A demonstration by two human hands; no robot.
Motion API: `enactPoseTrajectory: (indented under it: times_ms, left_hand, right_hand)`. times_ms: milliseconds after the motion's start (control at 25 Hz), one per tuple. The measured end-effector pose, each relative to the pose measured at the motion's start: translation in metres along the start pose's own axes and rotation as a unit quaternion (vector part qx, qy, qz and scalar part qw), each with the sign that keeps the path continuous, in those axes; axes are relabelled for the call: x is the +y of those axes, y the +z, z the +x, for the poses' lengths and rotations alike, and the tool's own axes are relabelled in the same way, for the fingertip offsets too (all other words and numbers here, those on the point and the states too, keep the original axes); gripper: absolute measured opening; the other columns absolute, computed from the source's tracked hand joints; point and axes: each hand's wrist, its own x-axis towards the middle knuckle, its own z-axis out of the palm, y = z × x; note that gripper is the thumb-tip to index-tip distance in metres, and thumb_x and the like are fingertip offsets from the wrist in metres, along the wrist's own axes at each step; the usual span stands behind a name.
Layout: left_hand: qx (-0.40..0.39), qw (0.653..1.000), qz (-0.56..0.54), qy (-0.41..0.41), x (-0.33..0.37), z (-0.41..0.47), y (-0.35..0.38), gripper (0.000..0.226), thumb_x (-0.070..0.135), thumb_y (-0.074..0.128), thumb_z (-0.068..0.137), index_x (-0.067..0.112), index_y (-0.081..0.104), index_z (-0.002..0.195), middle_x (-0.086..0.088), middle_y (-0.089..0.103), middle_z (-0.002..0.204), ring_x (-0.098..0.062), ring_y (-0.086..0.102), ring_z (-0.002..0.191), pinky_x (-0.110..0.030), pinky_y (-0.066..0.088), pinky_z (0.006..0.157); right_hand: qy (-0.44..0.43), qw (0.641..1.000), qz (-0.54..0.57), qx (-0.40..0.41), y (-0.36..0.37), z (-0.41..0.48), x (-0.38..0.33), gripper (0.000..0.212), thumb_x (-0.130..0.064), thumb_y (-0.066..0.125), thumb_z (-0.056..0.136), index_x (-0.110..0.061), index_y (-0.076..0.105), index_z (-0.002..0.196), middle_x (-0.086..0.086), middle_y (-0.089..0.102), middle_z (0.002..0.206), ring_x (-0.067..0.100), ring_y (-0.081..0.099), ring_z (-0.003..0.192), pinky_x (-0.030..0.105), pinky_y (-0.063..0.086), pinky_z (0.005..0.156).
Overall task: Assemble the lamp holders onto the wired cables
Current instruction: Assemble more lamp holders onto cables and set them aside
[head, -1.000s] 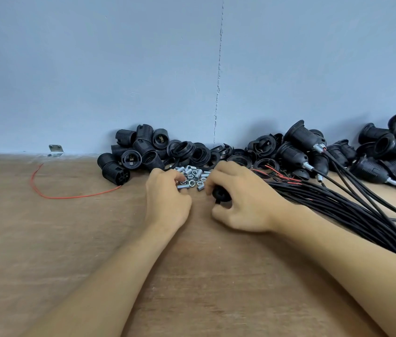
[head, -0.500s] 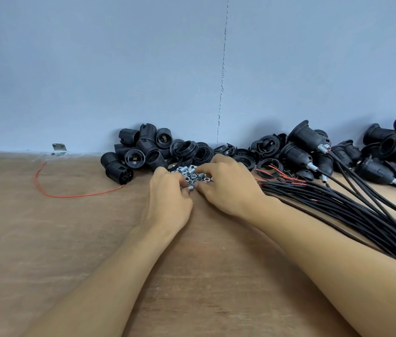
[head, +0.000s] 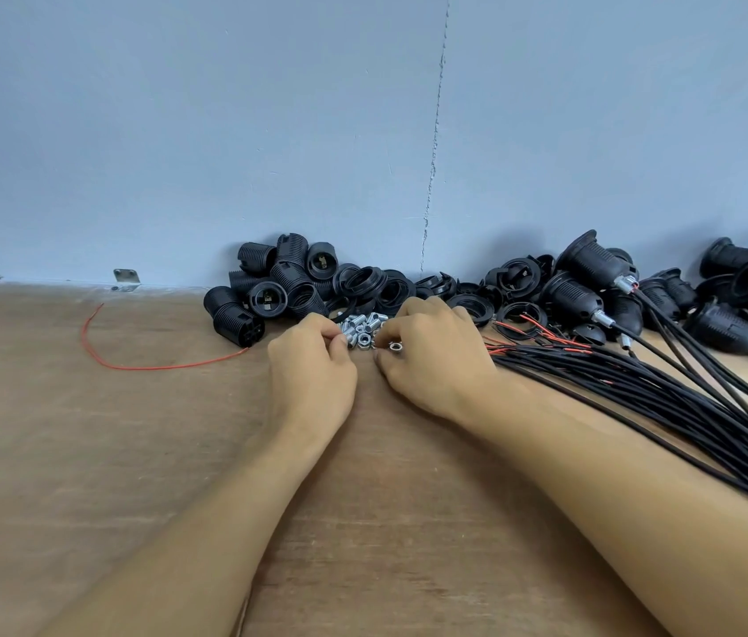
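As fasteners seem needed next, a nut (head: pixel 394 346) is pinched in the right hand (head: pixel 432 365) while the pile (head: pixel 359 325) beside it is fingered by the curled left hand (head: pixel 312 367), whose grasp cannot be told.

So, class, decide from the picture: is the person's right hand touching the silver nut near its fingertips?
Touching. The head view shows the right hand pinching the silver nut between thumb and fingertip, with no gap visible.

Black, red and silver against a grained tan tabletop (head: pixel 87 452) and blue-grey wall (head: pixel 179 131).
Ribbed black lamp holders (head: pixel 271 287); black cables (head: pixel 639 393) tipped red; one loose red wire (head: pixel 151 366); small nuts (head: pixel 360 328), seemingly silver.
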Motion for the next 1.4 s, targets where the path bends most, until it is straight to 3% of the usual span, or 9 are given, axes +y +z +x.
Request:
enactPoseTrajectory:
  times_ms: [360,480,600,720,920,1040,1120,1240,1400]
  left_hand:
    - [0.014,0.999,-0.043,0.012,0.005,-0.002,-0.004,0.014,0.009,0.067,0.092,0.02,0.069,0.083,0.019,0.057,0.067,-0.003,0.055,0.062,-0.008,0.037,0.062]
    - [0.021,0.998,-0.053,0.006,0.01,-0.004,-0.006,0.011,0.013,0.064,0.096,0.016,0.073,0.09,0.019,0.057,0.068,-0.005,0.056,0.065,-0.012,0.036,0.062]
    - [0.009,0.995,-0.098,-0.025,0.017,-0.008,-0.006,0.009,0.013,0.064,0.096,0.016,0.072,0.095,0.02,0.061,0.075,0.007,0.057,0.072,-0.002,0.038,0.065]
    - [-0.004,0.989,-0.14,-0.039,0.024,-0.015,-0.006,0.01,0.014,0.064,0.097,0.018,0.073,0.096,0.017,0.066,0.083,-0.001,0.062,0.08,-0.013,0.045,0.075]
    - [-0.07,0.971,-0.217,-0.068,0.031,-0.022,-0.001,0.013,0.011,0.067,0.095,0.023,0.071,0.09,0.009,0.069,0.081,-0.017,0.067,0.077,-0.029,0.053,0.073]
    - [-0.119,0.944,-0.289,-0.108,0.032,-0.025,0.002,0.013,0.0,0.068,0.092,0.012,0.074,0.093,0.002,0.072,0.072,-0.014,0.07,0.067,-0.022,0.056,0.063]
    - [-0.158,0.916,-0.338,-0.145,0.034,-0.027,0.001,0.017,-0.006,0.067,0.092,0.009,0.074,0.093,0.001,0.075,0.068,-0.015,0.075,0.069,-0.025,0.06,0.07]
    - [-0.192,0.884,-0.391,-0.172,0.037,-0.03,0.0,0.018,-0.01,0.067,0.091,0.007,0.073,0.09,-0.003,0.077,0.072,-0.02,0.077,0.076,-0.023,0.061,0.069]
    - [-0.221,0.878,-0.391,-0.164,0.039,-0.032,-0.001,0.009,0.0,0.066,0.095,0.005,0.073,0.093,-0.007,0.075,0.072,-0.019,0.074,0.066,-0.023,0.059,0.06]
  right_hand:
    - [-0.06,0.997,0.03,-0.032,-0.004,-0.005,0.0,0.016,-0.037,0.06,0.091,-0.035,0.073,0.101,-0.012,0.062,0.109,0.016,0.043,0.113,0.038,0.023,0.095]
    - [-0.055,0.997,0.033,-0.043,-0.002,-0.001,0.002,0.019,-0.04,0.06,0.094,-0.034,0.073,0.106,-0.011,0.063,0.11,0.017,0.042,0.112,0.039,0.022,0.094]
    - [-0.073,0.997,0.024,-0.023,0.001,-0.003,0.004,0.02,-0.04,0.059,0.096,-0.034,0.073,0.109,-0.011,0.062,0.109,0.018,0.042,0.112,0.039,0.022,0.094]
    - [-0.07,0.997,0.013,0.027,0.001,-0.006,0.014,0.021,-0.038,0.057,0.098,-0.031,0.072,0.112,-0.009,0.062,0.113,0.019,0.045,0.115,0.037,0.022,0.096]
    - [0.015,0.968,0.202,0.145,-0.015,-0.01,0.028,0.013,-0.026,0.063,0.097,-0.023,0.073,0.104,-0.007,0.065,0.099,0.014,0.054,0.1,0.032,0.037,0.091]
    - [0.059,0.936,0.319,0.134,-0.029,-0.019,0.029,0.01,-0.023,0.065,0.096,-0.022,0.073,0.101,-0.008,0.07,0.093,0.003,0.06,0.084,0.013,0.044,0.076]
    - [0.091,0.917,0.371,0.116,-0.034,-0.028,0.03,0.008,-0.022,0.066,0.095,-0.025,0.072,0.099,-0.012,0.072,0.087,-0.005,0.062,0.077,0.008,0.044,0.07]
    - [0.124,0.901,0.41,0.072,-0.032,-0.042,0.031,0.008,-0.023,0.067,0.095,-0.025,0.073,0.098,-0.018,0.07,0.074,-0.004,0.06,0.062,0.018,0.046,0.066]
    - [0.169,0.858,0.481,0.058,-0.029,-0.055,0.031,0.007,-0.019,0.067,0.095,-0.02,0.073,0.098,-0.013,0.062,0.057,0.007,0.052,0.045,0.024,0.045,0.048]
